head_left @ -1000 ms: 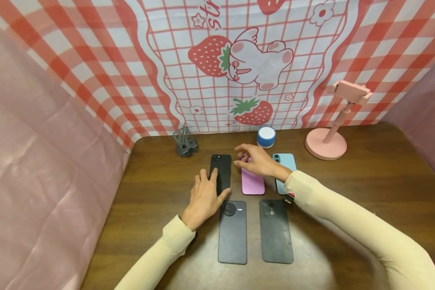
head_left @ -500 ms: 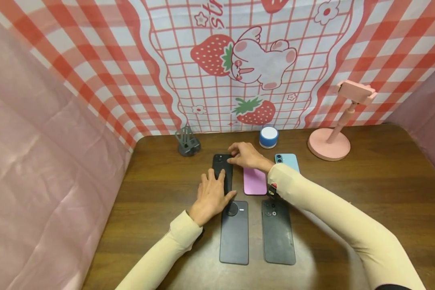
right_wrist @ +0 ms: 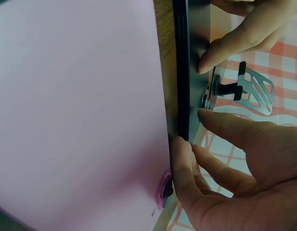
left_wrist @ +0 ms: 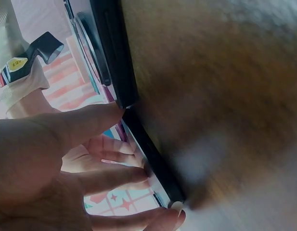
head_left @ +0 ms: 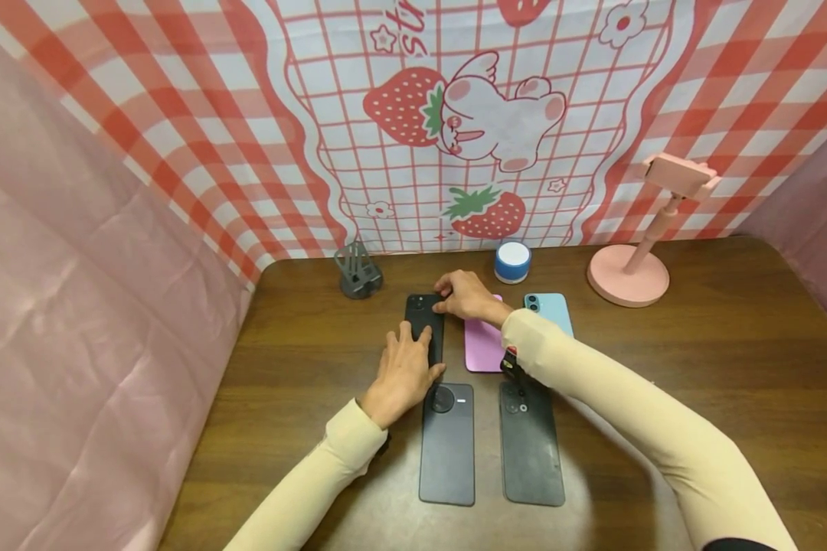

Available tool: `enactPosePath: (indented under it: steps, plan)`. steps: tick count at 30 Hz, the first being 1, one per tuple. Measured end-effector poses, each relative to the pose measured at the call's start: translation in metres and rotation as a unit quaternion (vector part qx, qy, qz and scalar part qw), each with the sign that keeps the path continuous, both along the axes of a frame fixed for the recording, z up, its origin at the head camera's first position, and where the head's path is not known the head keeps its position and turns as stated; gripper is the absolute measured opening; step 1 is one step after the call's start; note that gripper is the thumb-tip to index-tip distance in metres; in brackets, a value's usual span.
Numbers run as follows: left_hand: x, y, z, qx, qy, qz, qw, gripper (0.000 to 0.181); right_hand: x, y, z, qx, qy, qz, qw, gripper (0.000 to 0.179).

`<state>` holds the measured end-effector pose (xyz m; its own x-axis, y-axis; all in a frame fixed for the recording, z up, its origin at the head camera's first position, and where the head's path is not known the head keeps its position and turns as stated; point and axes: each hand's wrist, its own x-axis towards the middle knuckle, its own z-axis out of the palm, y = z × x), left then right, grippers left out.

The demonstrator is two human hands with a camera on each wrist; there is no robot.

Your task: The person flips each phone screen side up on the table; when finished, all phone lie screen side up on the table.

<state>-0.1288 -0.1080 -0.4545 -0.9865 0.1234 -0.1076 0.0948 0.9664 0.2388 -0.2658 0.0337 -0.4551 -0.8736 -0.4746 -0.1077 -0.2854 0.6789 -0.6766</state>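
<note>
A black phone (head_left: 425, 320) lies back side up on the table, camera end at the far side. Over its near half rests my left hand (head_left: 398, 375), fingers spread and fairly straight. In the left wrist view the thumb (left_wrist: 102, 118) touches the phone's near end and other fingertips meet its side edge. My right hand (head_left: 467, 295) pinches the far right corner: the right wrist view has its thumb (right_wrist: 225, 126) on the back and a curled index finger (right_wrist: 182, 163) at the edge. A pink phone (head_left: 482, 350) lies partly under the right wrist.
Two dark grey phones (head_left: 448, 455) lie nearer me, side by side. The light blue phone (head_left: 554, 309) is partly covered by my right sleeve. Along the back stand a grey phone holder (head_left: 360, 275), a blue-and-white round object (head_left: 513, 262) and a pink phone stand (head_left: 629, 275).
My right hand has moved left from over the pink phone to the black phone's far right corner and pinches it. My left hand has shifted slightly on the black phone.
</note>
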Motion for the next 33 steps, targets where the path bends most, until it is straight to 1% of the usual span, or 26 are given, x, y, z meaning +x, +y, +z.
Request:
enactPosePath:
  steps: [10, 15, 27, 33]
  plan:
    - [0.0007, 0.0026, -0.0014, -0.006, 0.004, -0.009, 0.9999, 0.071, 0.0007, -0.0037, -0.0011, 0.011, -0.013, -0.004, 0.9998, 0.042]
    - [0.0003, 0.0048, -0.0013, -0.007, -0.002, -0.012, 0.9999, 0.072, 0.0012, -0.0045, -0.0004, 0.020, -0.015, -0.009, 0.9997, 0.041]
    - [0.0003, 0.0004, -0.0014, 0.013, -0.011, -0.020, 0.9997, 0.070, 0.0010, -0.0044, 0.0019, 0.032, -0.007, -0.008, 0.9994, 0.035]
    - [0.0028, -0.0045, 0.0018, 0.034, -0.022, -0.024, 0.9989, 0.069, 0.0020, -0.0025, 0.0043, 0.023, -0.021, -0.018, 0.9993, 0.030]
